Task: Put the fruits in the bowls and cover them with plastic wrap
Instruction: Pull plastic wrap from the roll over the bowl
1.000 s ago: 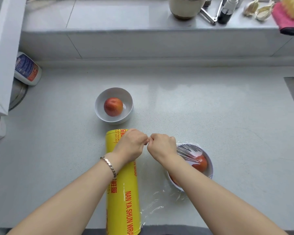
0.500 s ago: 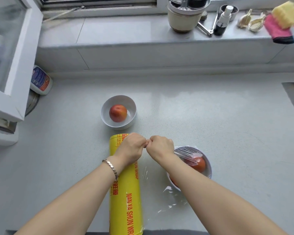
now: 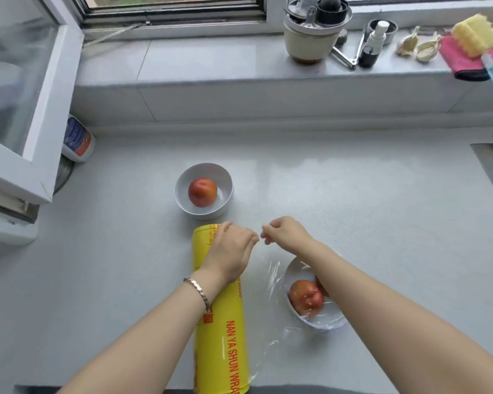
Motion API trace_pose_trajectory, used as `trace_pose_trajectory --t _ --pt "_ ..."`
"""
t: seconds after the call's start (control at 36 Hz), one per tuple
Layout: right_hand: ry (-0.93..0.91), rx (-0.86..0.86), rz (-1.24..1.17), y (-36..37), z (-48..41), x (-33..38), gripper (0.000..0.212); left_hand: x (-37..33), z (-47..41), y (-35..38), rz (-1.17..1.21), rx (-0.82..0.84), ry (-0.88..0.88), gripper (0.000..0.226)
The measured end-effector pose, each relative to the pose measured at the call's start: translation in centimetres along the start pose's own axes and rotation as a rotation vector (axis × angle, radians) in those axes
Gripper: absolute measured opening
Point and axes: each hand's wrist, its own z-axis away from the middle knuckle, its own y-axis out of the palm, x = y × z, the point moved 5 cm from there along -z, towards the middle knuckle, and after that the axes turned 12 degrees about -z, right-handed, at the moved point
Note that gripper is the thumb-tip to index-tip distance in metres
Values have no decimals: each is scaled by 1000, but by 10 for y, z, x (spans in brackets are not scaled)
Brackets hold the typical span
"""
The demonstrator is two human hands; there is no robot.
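Wrap roll [image 3: 225, 336] on grey counter [image 3: 353, 211] — tiled sill [image 3: 211, 61], open window [image 3: 49, 109] behind

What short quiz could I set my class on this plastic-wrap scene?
1. True or false: the far bowl is already covered.
2. The left hand sits over: A the wrap roll, B a plate, C a cutting board.
3. Fill in: film drapes the near bowl; the far bowl holds ___ fruit.
Key: 1 false; 2 A; 3 one.
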Motion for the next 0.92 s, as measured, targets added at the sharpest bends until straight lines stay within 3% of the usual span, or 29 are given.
trace_pose_trajectory --t 0.08,0.17,0.25,0.31,0.42,0.53,0.61,0.78,0.92 --pt "31 86 -168 -5 12 -3 20 5 8 -6 -123 -29 -99 47" --pt "33 161 -283 -11 26 -2 21 15 25 -12 -150 -11 -321 67" --pt "2 115 -475 -19 35 -1 24 16 50 -16 -171 84 -570 84" --pt "-55 63 -401 -22 39 -1 36 18 66 -19 -95 170 -749 98" --pt "-181 30 77 -7 47 -3 42 26 81 -21 180 290 -1082 112" --pt "-269 116 367 21 50 -8 55 29 79 -20 345 239 -1096 104" --pt "-290 131 413 28 51 -11 49 27 80 -16 491 227 -1093 105" --pt "-338 133 476 31 53 -13 28 25 82 -4 782 201 -1129 83" --pt "-341 100 506 34 50 -14 31 28 88 1 920 228 -1162 75"
